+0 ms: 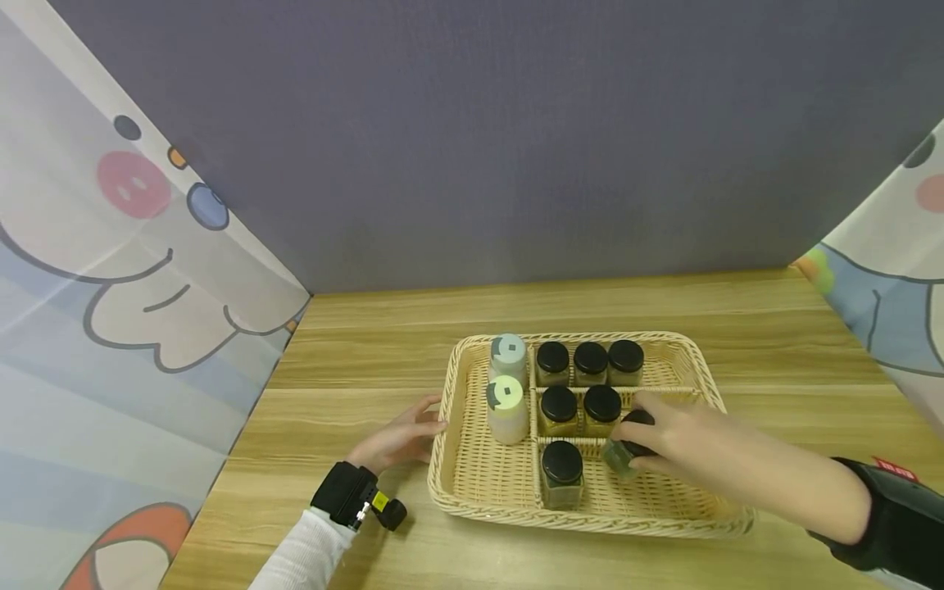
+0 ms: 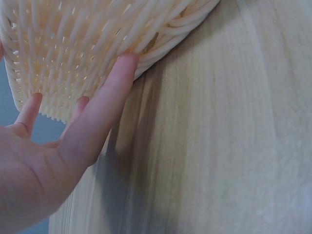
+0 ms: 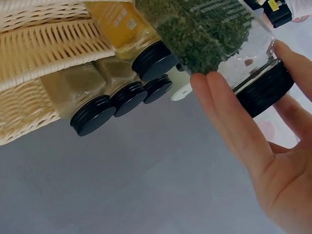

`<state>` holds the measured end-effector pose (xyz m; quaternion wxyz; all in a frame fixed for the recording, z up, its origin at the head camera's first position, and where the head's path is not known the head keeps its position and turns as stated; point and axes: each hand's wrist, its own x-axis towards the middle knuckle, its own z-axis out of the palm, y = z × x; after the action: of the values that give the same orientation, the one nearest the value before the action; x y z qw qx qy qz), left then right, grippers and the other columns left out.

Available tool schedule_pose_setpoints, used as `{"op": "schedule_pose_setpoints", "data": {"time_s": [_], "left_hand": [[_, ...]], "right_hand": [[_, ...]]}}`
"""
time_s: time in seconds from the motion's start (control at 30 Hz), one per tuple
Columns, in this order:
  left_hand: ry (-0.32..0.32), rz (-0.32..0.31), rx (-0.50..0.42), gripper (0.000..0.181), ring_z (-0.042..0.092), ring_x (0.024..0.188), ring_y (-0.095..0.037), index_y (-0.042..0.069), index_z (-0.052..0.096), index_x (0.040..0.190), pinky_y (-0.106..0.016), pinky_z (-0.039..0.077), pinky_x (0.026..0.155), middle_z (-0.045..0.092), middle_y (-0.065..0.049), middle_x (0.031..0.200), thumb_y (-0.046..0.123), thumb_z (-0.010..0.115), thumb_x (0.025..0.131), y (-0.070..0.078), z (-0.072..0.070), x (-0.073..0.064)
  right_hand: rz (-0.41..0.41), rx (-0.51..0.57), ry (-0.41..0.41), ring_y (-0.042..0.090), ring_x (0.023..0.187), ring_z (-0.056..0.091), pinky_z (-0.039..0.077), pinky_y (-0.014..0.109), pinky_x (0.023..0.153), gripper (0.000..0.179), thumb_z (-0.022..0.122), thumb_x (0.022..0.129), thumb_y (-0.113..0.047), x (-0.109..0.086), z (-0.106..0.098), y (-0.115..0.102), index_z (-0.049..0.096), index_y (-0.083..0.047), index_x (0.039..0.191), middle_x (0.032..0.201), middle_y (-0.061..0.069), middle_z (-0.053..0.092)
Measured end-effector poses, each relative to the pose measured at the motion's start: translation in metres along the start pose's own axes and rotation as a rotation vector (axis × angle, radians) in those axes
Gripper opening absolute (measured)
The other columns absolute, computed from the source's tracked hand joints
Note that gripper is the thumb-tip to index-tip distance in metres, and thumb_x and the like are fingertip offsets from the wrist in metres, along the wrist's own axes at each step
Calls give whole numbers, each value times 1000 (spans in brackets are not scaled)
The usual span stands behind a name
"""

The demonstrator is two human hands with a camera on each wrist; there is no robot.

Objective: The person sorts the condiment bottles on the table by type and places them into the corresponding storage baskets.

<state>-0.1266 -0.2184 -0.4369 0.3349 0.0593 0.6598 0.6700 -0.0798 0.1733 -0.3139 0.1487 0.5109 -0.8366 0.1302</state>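
A wicker basket (image 1: 472, 479) with dividers sits on the wooden table. My right hand (image 1: 667, 430) pinches a glass spice jar (image 3: 209, 36) of dried green herbs near its black lid. That jar is tilted over the front right compartment, close to the divider. One black-lidded jar (image 1: 563, 475) stands at the left of this compartment. Two jars of yellow spice (image 1: 558, 412) are in the middle compartment. My left hand (image 1: 398, 438) touches the basket's left outer side with extended fingertips (image 2: 127, 61), its thumb by the rim.
Three black-lidded jars (image 1: 590, 360) stand in the back compartment. The long left compartment holds two pale bottles, one with a bluish top (image 1: 509, 352) and one with a yellow-green top (image 1: 506, 393). A grey wall (image 1: 516, 164) rises behind the table, with cartoon-printed curtains (image 1: 88, 328) at the sides.
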Motion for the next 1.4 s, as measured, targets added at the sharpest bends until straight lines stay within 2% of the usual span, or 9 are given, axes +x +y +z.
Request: {"op": "schedule_pose_setpoints", "data": {"time_s": [0.13,0.33,0.6,0.8,0.9,1.3,1.4], "left_hand": [[4,1,3,55,50,101,-33,15,21,133,-52,48,80,42,-22,123,14,51,87,0,0,0],[15,-2,5,55,50,101,-33,15,21,133,-52,48,80,42,-21,123,13,50,87,0,1,-1],[-12,6,-23,55,50,102,-34,15,21,133,-54,47,81,41,-23,122,12,50,87,1,1,-1],[-19,11,-33,55,49,102,-35,14,20,133,-54,46,82,40,-24,123,11,50,87,2,2,-2],[-21,10,-38,55,49,103,-35,14,20,133,-55,46,83,39,-25,124,11,49,87,2,2,-2],[-17,10,-35,55,50,102,-34,15,20,133,-54,47,82,39,-26,123,12,50,87,1,2,-1],[-13,9,-32,55,50,102,-33,15,21,133,-54,47,82,40,-24,122,11,50,87,1,2,-1]], "right_hand": [[36,7,-19,-7,42,30,37,7,35,32,70,69,-27,0,0,-4,58,-16,97,84,6,47],[27,-10,27,-9,42,23,32,5,33,33,72,66,-27,1,3,-9,59,-15,93,79,3,46],[99,10,15,-3,44,37,39,10,34,34,72,66,-25,0,9,-15,61,-14,95,82,8,51],[144,3,-6,-4,44,32,33,8,32,35,73,64,-27,-1,14,-18,61,-15,95,80,4,49],[150,-7,-4,-4,42,31,32,8,31,35,73,64,-27,-2,17,-20,61,-15,94,81,6,49],[215,63,-109,-2,41,35,42,12,36,34,71,68,-25,-2,25,-25,58,-11,95,86,14,51],[220,72,-128,2,41,40,45,14,39,34,71,68,-25,-2,28,-25,58,-10,96,88,18,53]]}}
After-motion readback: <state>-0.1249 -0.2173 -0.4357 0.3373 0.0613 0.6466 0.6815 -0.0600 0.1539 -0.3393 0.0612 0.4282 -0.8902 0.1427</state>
